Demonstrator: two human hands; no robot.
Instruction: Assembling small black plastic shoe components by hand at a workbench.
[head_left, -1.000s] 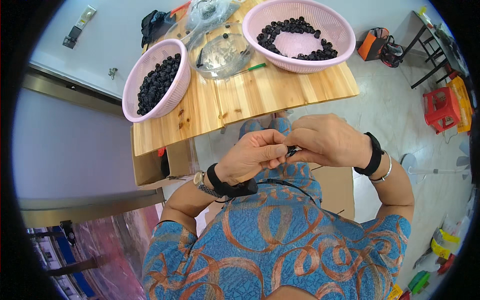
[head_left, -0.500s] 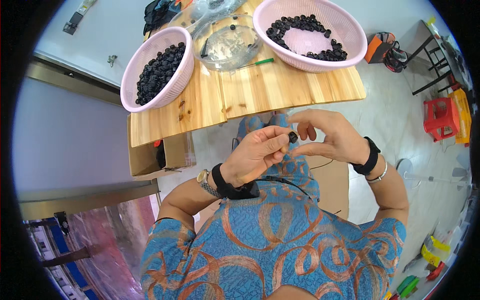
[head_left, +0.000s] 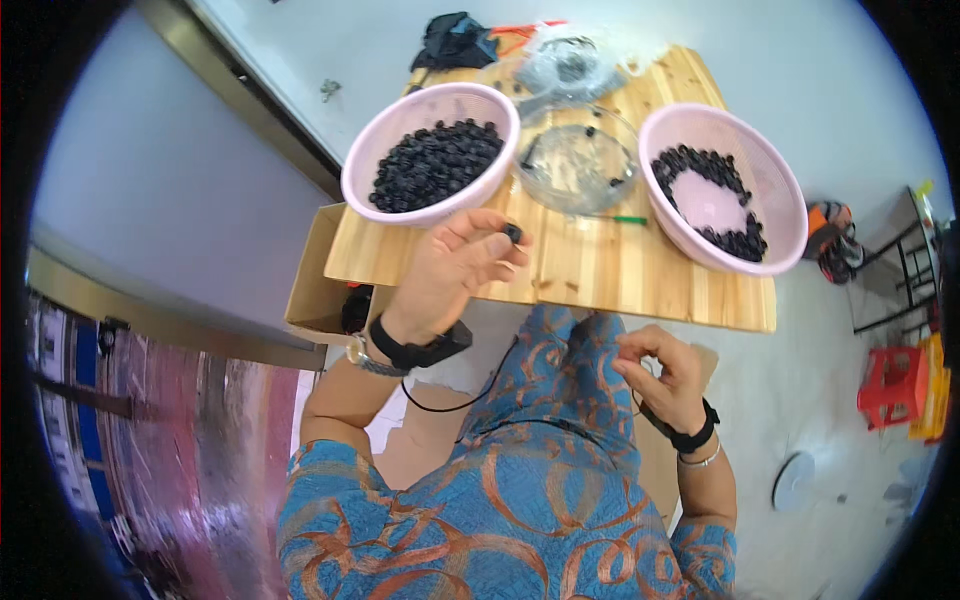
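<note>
My left hand (head_left: pixel 455 265) is raised over the table's front edge, its thumb and fingers closed on a small black round cap (head_left: pixel 512 233). Just beyond it stands a pink basket (head_left: pixel 357 187) heaped with similar black caps (head_left: pixel 435 165). My right hand (head_left: pixel 668 375) hovers low above my right thigh. Its fingers are curled, with a gap between thumb and index finger and nothing visible in it. Farther right, a second pink basket (head_left: pixel 780 190) holds black caps (head_left: pixel 700 165) in a ring around its bare bottom.
On the wooden table (head_left: pixel 600 275), a clear round tray (head_left: pixel 575 170) with small pieces sits between the baskets, with a green-handled screwdriver (head_left: pixel 628 220) in front. Clear plastic bags (head_left: pixel 570 65) and a dark cloth bag (head_left: pixel 455 42) lie behind. A cardboard box (head_left: pixel 315 265) stands below left.
My left hand has moved forward and left with the black cap, toward the left basket. My right hand has parted from it and dropped back toward my lap. The view has shifted.
</note>
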